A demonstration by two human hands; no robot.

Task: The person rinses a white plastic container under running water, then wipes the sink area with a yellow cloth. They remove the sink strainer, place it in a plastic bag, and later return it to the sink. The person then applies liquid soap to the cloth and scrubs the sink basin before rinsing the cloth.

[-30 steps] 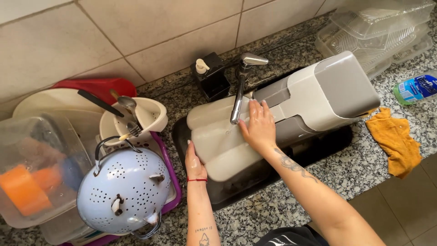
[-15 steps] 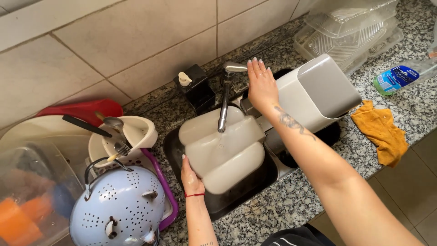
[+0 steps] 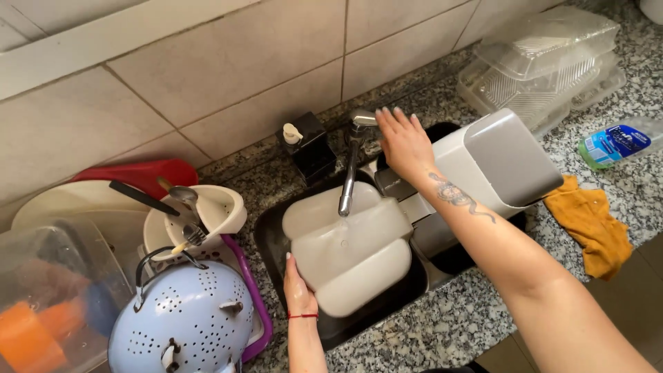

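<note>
Notably, left hand (image 3: 298, 293) clamped the near edge of the white tub (image 3: 347, 252) lying in the sink under the faucet (image 3: 349, 173); right hand (image 3: 402, 141), fingers spread, rested at the handle, grip possibly loose. Risk: a one-handed hold could let the wet tub slip or splash.

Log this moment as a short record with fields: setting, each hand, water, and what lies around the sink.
setting: black sink set in a speckled granite counter below a tiled wall
left hand: grips the near edge of a white rectangular plastic container in the sink
right hand: rests on top of the chrome faucet
water: runs onto the container
left of sink: pale blue perforated metal colander, white cup holding utensils
right of sink: grey plastic bin, yellow cloth, clear plastic trays
</note>
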